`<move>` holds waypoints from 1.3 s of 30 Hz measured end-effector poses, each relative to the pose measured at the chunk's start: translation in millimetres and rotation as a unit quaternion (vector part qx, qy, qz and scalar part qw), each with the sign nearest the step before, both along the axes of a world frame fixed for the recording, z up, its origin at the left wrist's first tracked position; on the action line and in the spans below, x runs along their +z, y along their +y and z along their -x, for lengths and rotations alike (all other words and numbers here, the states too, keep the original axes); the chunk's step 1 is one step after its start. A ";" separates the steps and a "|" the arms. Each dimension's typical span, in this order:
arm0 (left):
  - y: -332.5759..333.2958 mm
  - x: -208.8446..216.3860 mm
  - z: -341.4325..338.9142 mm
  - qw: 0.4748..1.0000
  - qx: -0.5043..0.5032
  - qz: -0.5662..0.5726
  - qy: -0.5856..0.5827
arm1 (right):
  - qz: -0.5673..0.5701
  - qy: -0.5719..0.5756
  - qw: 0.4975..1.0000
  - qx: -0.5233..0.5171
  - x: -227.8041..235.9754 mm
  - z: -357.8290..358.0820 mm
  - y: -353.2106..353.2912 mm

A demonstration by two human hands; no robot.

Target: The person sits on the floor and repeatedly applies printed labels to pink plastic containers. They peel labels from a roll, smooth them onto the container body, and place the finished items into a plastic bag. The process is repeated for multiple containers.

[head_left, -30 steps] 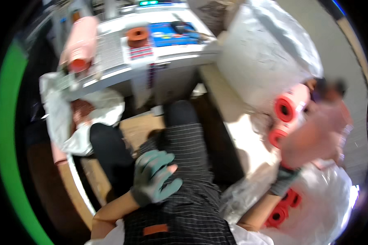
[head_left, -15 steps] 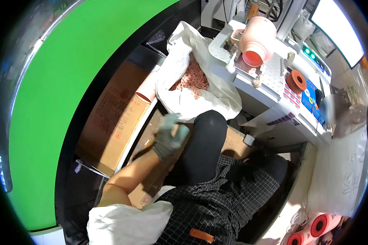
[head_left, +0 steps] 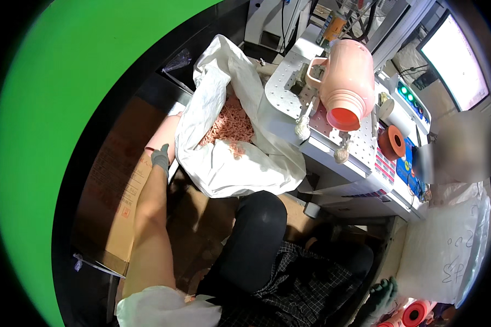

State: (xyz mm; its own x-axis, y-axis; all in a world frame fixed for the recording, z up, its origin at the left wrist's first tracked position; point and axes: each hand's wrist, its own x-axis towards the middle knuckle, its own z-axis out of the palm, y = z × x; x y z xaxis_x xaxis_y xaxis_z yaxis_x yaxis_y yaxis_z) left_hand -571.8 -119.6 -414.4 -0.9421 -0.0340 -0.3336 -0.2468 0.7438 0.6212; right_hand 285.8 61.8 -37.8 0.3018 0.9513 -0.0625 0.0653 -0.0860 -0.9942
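Observation:
My left hand point(head_left: 160, 157), in a grey glove, reaches forward to a pink hollow cylinder point(head_left: 168, 134) at the left of the white sack. Its thumb and fingers close around the near rim; part of the grip is hidden. The cylinder lies tilted on the cardboard box point(head_left: 126, 191). At the lower right, my right hand point(head_left: 383, 294), in a dark green glove, shows fingers apart and nothing held. It is closest to several pink cylindrical pieces point(head_left: 414, 313) with dark round openings. A pink jug point(head_left: 350, 76) with a handle lies on its side on the perforated metal plate.
A white sack point(head_left: 262, 177) full of pink shavings point(head_left: 232, 126) stands ahead. To its right is a workbench point(head_left: 333, 158) with an orange-brown tape roll point(head_left: 391, 143), a lit button panel point(head_left: 412, 101) and a screen point(head_left: 455, 60). A curved green panel point(head_left: 49, 136) borders the left.
My left hand has moved forward and left from beside my knee to the pink cylinder and taken hold of its rim. My right hand has come into view at the lower right. The view has shifted.

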 end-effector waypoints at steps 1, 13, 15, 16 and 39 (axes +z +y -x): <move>2.4 19.3 -11.4 0.999 0.008 -0.040 0.010 | -0.002 0.008 1.000 0.004 -6.9 23.0 -1.1; -55.1 331.3 -391.0 0.849 -0.340 -0.368 0.167 | 0.048 0.283 0.851 0.440 25.9 265.0 -49.6; -49.6 339.4 -406.2 0.785 -0.485 -0.307 0.232 | 0.129 0.398 0.801 0.429 29.5 246.7 -32.8; -42.7 339.1 -413.1 0.745 -0.546 -0.277 0.265 | 0.161 0.360 0.814 0.427 25.6 226.8 -24.9; 81.0 398.8 -596.4 0.460 -0.830 -0.247 0.196 | -0.176 -0.224 0.881 0.377 58.3 32.4 -113.9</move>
State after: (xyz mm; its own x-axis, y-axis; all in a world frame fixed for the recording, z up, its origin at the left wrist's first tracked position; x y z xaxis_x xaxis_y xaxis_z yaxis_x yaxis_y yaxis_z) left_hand 24.6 -38.6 -15.6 0.4768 0.8291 0.2919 0.6100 -0.5512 0.5693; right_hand 253.4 -52.1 20.5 -0.5045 0.8291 0.2410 0.3652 0.4578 -0.8106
